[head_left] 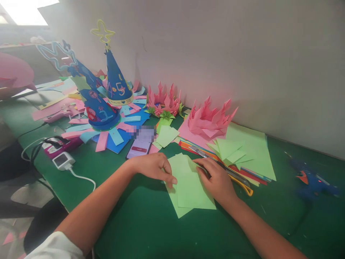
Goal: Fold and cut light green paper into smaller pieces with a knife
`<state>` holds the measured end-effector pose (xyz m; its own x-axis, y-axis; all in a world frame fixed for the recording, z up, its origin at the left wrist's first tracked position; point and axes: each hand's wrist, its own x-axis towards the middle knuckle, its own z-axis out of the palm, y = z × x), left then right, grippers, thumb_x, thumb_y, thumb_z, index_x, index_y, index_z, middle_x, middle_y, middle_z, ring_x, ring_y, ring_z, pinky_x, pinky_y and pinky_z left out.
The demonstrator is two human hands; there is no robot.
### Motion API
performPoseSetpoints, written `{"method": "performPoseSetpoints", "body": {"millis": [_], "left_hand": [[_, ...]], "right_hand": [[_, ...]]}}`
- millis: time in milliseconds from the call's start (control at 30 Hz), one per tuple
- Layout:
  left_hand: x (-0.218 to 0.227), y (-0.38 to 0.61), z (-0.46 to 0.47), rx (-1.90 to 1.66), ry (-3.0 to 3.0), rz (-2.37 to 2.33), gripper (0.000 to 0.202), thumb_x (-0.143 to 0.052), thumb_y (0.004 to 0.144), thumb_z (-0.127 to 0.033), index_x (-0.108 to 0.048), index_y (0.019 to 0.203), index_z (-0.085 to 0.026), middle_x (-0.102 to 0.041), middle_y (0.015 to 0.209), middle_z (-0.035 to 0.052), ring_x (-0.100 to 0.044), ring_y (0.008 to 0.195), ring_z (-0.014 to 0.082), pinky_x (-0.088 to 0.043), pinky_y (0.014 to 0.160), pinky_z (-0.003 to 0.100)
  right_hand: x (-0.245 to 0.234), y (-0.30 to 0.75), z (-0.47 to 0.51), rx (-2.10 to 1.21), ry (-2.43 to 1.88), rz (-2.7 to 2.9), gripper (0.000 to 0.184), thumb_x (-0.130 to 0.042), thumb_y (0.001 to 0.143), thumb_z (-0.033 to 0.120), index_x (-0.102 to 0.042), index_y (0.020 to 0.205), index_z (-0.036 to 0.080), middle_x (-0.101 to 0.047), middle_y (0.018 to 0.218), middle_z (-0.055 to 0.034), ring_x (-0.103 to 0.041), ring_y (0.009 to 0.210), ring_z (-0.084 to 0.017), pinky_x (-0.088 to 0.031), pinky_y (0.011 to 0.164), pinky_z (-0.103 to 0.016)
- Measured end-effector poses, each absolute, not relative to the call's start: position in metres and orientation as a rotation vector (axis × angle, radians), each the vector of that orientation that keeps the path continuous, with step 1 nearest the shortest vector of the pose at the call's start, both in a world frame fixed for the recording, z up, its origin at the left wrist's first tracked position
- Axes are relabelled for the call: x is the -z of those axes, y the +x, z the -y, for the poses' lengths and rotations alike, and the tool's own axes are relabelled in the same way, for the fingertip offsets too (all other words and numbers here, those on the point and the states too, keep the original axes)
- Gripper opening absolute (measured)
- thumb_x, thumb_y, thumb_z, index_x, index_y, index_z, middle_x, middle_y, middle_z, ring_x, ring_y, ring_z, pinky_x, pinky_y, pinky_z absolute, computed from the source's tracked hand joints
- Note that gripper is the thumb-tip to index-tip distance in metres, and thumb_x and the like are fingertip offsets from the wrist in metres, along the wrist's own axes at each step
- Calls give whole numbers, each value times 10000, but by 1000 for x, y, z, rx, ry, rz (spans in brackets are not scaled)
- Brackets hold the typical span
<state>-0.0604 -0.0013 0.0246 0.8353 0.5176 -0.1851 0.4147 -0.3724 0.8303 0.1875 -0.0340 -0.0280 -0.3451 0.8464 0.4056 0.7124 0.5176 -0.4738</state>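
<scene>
Light green paper sheets [195, 190] overlapped above the green worktop [151, 226], between a person's two hands. The right hand [215, 176] grasped the upper right edge with its fingers; the left hand [155, 167] curled its own at the left edge, whether pinching could not be told. A pink paper crown [207, 126] stood beyond.

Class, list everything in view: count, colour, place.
loose papers: many, mixed colours, beyond hands
cone hats: three, blue, left
crowns: two, pink, near wall
phone: one, pale screen, left
power strip: one, purple, left
adapter: one, white, left
looped tool: one, yellow handle, right
paper stack: one, multicoloured, right
glue gun: one, blue, right
table: one, green, beneath
other person: one, pink clothing, left
held papers: at least two, green, centre
left hand: one, bare, centre
right hand: one, bare, centre
</scene>
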Motion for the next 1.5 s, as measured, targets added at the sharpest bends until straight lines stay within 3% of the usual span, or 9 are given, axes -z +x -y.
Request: {"method": "performPoseSetpoints", "body": {"millis": [67, 200, 367, 567, 700, 933, 1033, 1200, 1500], "left_hand": [[-25, -61, 2, -150, 2018, -740, 295, -585, 850, -426, -758, 846, -187, -736, 778, 38, -672, 713, 142, -467, 623, 187], [-24, -56, 5, -295, 2121, -799, 194, -603, 849, -340, -749, 894, -221, -718, 1030, 28, -669, 934, 180, -475, 824, 231], [-22, -52, 6, -354, 2237, -718, 168, -577, 868, -267, -735, 883, -211, -725, 979, 47, -659, 944, 196, -467, 860, 273], [-16, -46, 4, -372, 2377, -652, 98, -631, 831, -232, -696, 890, -188, -658, 1011, 83, -612, 945, 208, -455, 831, 289], [-8, -41, 7, -370, 2433, -755, 239, -728, 750, -293, -650, 946, -182, -584, 1084, 98, -564, 1015, 245, -431, 881, 334], [1, -37, 12, -331, 2540, -832, 457, -690, 755, -456, -537, 1079, -172, -514, 1234, 131, -526, 1114, 296, -403, 940, 389], [6, -37, 14, -340, 2579, -920, 563, -661, 755, -517, -467, 1139, -153, -468, 1286, 169, -464, 1196, 324, -358, 997, 432], [5, -36, 15, -298, 2626, -1077, 665, -642, 704, -630, -455, 1115, -141, -501, 1202, 165, -439, 1179, 350, -364, 971, 471], [9, -37, 14, -314, 2603, -1103, 744, -657, 683, -641, -392, 1176, -151, -504, 1199, 129, -474, 1130, 316, -380, 958, 448]], "right_hand": [[27, 187, 34, -269, -1260, 2143, 206, -425, 891, 186, -593, 1006, 222, -653, 939, -54, -622, 864, -203, -508, 737, -323], [26, 186, 35, -232, -1258, 2141, 198, -431, 896, 204, -597, 1003, 220, -657, 920, -59, -626, 846, -207, -514, 727, -331], [26, 188, 35, -99, -1142, 2202, 212, -457, 897, 231, -615, 1036, 211, -665, 939, -73, -613, 891, -229, -508, 789, -387], [24, 190, 37, -106, -1010, 2363, 443, -350, 886, 117, -525, 1277, 228, -626, 1074, -92, -575, 959, -235, -485, 840, -442], [25, 188, 37, -28, -1086, 2250, 368, -414, 910, 159, -528, 1258, 200, -626, 915, -87, -587, 864, -229, -500, 759, -393], [20, 187, 38, -96, -1069, 2256, 129, -473, 904, 186, -587, 965, 199, -652, 895, -69, -602, 842, -211, -494, 766, -376], [19, 185, 40, -80, -947, 2327, 143, -506, 890, 164, -605, 991, 182, -660, 954, -83, -602, 893, -207, -496, 806, -374], [21, 181, 41, -84, -758, 2456, 183, -490, 891, 124, -629, 1005, 155, -670, 1042, -98, -596, 1000, -212, -497, 890, -390], [18, 182, 41, -95, -637, 2511, 256, -401, 921, 128, -651, 963, 158, -708, 1010, -81, -647, 963, -185, -548, 832, -341]]}}
